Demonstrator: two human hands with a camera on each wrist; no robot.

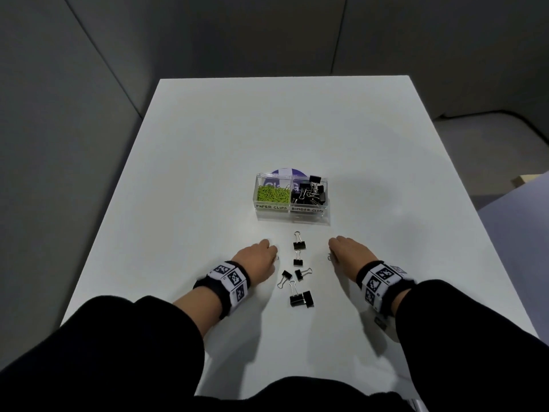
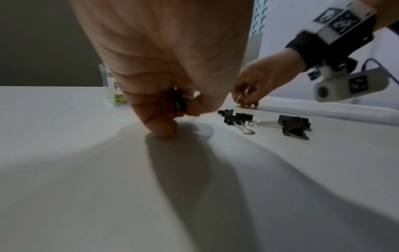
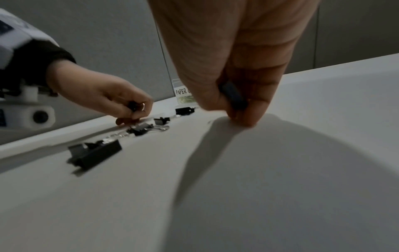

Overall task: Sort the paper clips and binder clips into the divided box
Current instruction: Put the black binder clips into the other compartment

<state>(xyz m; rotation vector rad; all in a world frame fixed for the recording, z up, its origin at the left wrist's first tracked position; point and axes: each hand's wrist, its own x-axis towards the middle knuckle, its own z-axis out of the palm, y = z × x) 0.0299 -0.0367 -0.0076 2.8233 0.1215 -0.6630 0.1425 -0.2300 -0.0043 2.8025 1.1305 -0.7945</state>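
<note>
Left hand (image 2: 164, 68) curled, pinching a black binder clip (image 2: 178, 102), one fingertip on the white table (image 1: 208, 173); right hand (image 3: 235, 59) likewise curled round a black clip (image 3: 234, 95), fingertips touching the table. Both hands knuckles-up, flanking loose binder clips (image 1: 298, 272). Divided box (image 1: 292, 211) just beyond them: green paper clips (image 1: 272, 194) left compartment, binder clips right.

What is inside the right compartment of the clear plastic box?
Black binder clips fill the "BINDER CLIPS" compartment of the clear divided box, one poking above its rim. The compartment's floor beneath them is covered.
</note>
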